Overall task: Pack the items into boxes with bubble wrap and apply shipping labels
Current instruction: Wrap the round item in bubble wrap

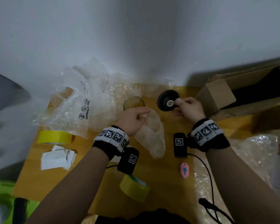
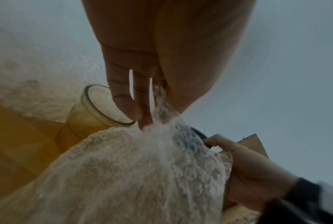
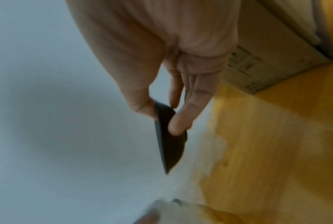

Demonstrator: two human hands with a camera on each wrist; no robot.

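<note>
So the right hand (image 1: 190, 109) is pinching a black round lid-looking thing (image 1: 168, 102) between thumb and fingers, holding it up off the wooden table (image 1: 160, 183), just left of the fingertips and near the open cardboard box (image 1: 216, 97). The left hand (image 1: 132, 120) is gripping a sheet of bubble wrap (image 1: 152, 135) at its top edge, fingers curled round it, and the sheet is hanging down toward the table below the hand. A clear glass (image 1: 133, 103) is standing right behind the left hand's fingers. Two yellow tape rolls (image 1: 54, 137), a pink cutter (image 1: 184, 172) and some paper labels (image 1: 57, 157) are lying around nearer the person.
</note>
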